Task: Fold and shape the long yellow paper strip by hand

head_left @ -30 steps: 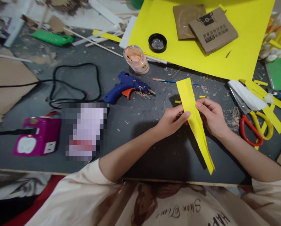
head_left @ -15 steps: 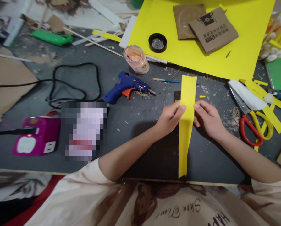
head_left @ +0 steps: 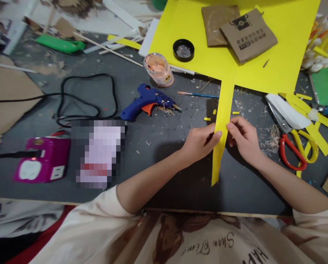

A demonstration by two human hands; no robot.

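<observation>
I saw both hands pinching a yellow paper strip [head_left: 222, 126] from either side, left hand [head_left: 201, 141], right hand [head_left: 243, 137], held just above the dark table [head_left: 158, 146]. Scissors [head_left: 292, 145] lay near right; glue gun [head_left: 149, 101] well left.

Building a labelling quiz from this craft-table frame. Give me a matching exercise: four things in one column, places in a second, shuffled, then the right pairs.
Things:
1. yellow paper strip
2. glue gun
3. scissors
4. black lid

Places:
A. on the big yellow sheet
B. to the right of the right hand
C. pinched between the left hand and the right hand
D. just below the peach jar

Pairs: 1-C, 2-D, 3-B, 4-A
</observation>
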